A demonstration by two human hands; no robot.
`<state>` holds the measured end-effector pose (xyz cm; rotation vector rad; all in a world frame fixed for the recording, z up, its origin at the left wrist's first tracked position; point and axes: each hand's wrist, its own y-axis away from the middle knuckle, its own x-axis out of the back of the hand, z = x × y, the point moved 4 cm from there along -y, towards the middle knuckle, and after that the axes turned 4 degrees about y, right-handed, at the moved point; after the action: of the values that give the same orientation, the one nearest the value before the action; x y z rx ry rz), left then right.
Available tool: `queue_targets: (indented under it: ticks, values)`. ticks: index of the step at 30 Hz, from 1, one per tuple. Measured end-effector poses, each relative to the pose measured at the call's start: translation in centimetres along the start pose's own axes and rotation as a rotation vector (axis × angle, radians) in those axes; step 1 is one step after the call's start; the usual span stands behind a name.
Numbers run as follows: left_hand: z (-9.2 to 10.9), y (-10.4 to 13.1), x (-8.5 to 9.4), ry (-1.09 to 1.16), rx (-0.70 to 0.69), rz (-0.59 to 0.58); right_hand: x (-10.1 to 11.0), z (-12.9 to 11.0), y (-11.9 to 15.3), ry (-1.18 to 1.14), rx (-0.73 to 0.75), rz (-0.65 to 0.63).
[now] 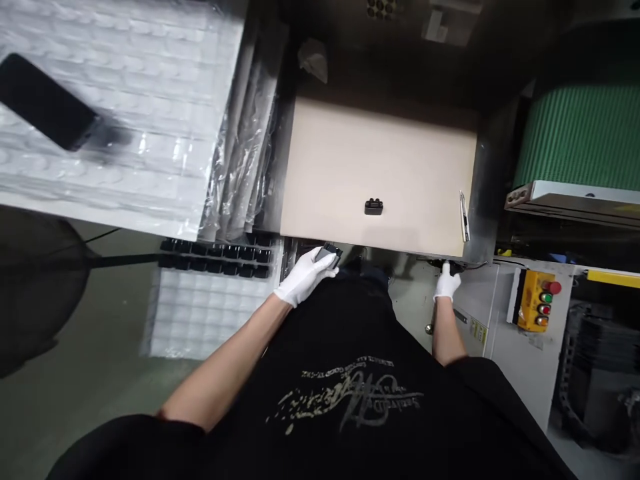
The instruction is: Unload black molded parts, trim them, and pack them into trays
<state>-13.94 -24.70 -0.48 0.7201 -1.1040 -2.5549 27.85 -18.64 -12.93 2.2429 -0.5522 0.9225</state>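
My left hand (pixel 307 275), in a white glove, is closed around a small black plastic part (pixel 329 253) just off the front edge of the table. My right hand (pixel 447 283), also gloved in white, reaches to the table's front edge at the right. Its fingers are closed at a dark thing under the edge, which I cannot make out. A similar black plastic part (pixel 373 207) sits alone on the beige board (pixel 350 160) that covers the tabletop. A slim utility knife (pixel 465 217) lies along the board's right side.
Clear blister trays (pixel 150 100) are stacked at left, with a dark phone (pixel 47 100) on top. Below, another tray (pixel 210 313) holds several black parts. A fan (pixel 40 287) stands far left. To the right are a yellow button box (pixel 537 300) and a green ribbed belt (pixel 585 133).
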Motion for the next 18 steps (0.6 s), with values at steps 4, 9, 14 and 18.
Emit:
queue_targets:
  ticks: [4,9,14,18]
  values:
    - [-2.2,0.5,-1.6,0.099,0.025,-0.045,8.5,-0.6,6.0,-0.053,0.030,0.055]
    - [-6.6,1.9,-5.6,0.182,0.024,-0.074,18.8,-6.1,14.7,-0.088,0.335,-0.426]
    - [-11.0,2.7,-7.6,0.036,-0.048,0.052,18.4,-9.7,14.2,-0.155,0.667,-0.505]
    - [-13.9,2.1,-6.3,-0.104,-0.115,0.235,11.0,-7.0,11.7,0.473,0.845,-0.672]
